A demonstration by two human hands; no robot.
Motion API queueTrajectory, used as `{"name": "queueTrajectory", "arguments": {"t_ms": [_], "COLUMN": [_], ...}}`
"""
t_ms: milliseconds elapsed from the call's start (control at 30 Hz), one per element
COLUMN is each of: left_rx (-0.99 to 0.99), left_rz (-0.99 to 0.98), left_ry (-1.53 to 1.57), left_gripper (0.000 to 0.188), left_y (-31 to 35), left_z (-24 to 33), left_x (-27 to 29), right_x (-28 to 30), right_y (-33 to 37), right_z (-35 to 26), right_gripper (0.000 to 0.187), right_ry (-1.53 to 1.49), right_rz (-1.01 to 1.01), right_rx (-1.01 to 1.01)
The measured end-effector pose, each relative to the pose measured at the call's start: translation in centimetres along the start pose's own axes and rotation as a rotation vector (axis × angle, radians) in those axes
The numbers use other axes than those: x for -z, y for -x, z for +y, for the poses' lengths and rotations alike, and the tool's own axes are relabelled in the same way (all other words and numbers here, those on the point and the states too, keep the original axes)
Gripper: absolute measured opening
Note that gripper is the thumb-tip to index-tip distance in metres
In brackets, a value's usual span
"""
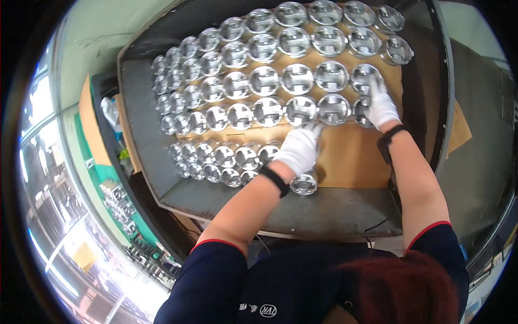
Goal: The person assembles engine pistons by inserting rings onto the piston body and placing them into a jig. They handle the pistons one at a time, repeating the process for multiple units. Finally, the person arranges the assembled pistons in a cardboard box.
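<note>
Shiny metal pistons stand in several rows on a cardboard sheet (353, 156) inside a dark bin. My left hand (298, 150), in a white glove, reaches over the lower rows. Its outstretched fingertips meet the lower edge of a piston (300, 109) in the row above, and the palm hides part of the pistons below. At the right end of the rows is my gloved right hand (382, 108). Its fingers stretch forward over the edge of one piston (363, 77) and beside another piston (360, 112), which it partly covers. Neither hand visibly grips a piston.
The bin's dark wall (137, 108) rises at the left, and its front ledge (324, 213) lies before me. A lone piston (304, 184) stands near that ledge. More metal parts (118, 205) sit on a green surface outside the bin, at the left.
</note>
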State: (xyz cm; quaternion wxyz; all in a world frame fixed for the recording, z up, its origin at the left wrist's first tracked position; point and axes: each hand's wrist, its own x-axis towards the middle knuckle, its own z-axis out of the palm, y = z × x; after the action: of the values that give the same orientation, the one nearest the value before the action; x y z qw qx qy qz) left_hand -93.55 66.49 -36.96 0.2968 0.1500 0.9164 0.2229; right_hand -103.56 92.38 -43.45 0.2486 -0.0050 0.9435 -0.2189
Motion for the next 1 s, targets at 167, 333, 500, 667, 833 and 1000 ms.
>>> {"name": "queueTrajectory", "arguments": {"t_ms": [167,333,500,667,833,1000], "left_rx": [0.311,0.68,1.039,1.205,1.178,1.136], "left_rz": [0.206,0.789,1.055,0.919,0.694,0.79], "left_ry": [-0.054,-0.216,-0.558,-0.383,-0.165,-0.059], "left_gripper": [0.054,0.047,0.055,0.067,0.071,0.055], "left_y": [18.0,40.9,63.9,73.9,73.3,73.4], "left_z": [-9.7,-21.2,-35.3,-49.0,-54.6,-55.0], "left_x": [6.8,13.8,16.7,22.3,21.9,22.0], "right_x": [0.4,-6.5,-8.2,-11.2,-16.8,-24.4], "right_y": [7.0,13.1,13.5,11.2,17.0,24.4], "right_z": [0.3,7.8,-5.8,-35.7,-74.2,-98.7], "right_gripper": [0.073,0.084,0.079,0.066,0.058,0.052], "right_ry": [-0.062,0.096,0.153,0.099,0.053,0.174], "right_rz": [0.283,0.13,0.066,0.017,-0.014,-0.13], "right_rx": [0.094,-0.01,0.112,0.51,1.269,1.738]}}
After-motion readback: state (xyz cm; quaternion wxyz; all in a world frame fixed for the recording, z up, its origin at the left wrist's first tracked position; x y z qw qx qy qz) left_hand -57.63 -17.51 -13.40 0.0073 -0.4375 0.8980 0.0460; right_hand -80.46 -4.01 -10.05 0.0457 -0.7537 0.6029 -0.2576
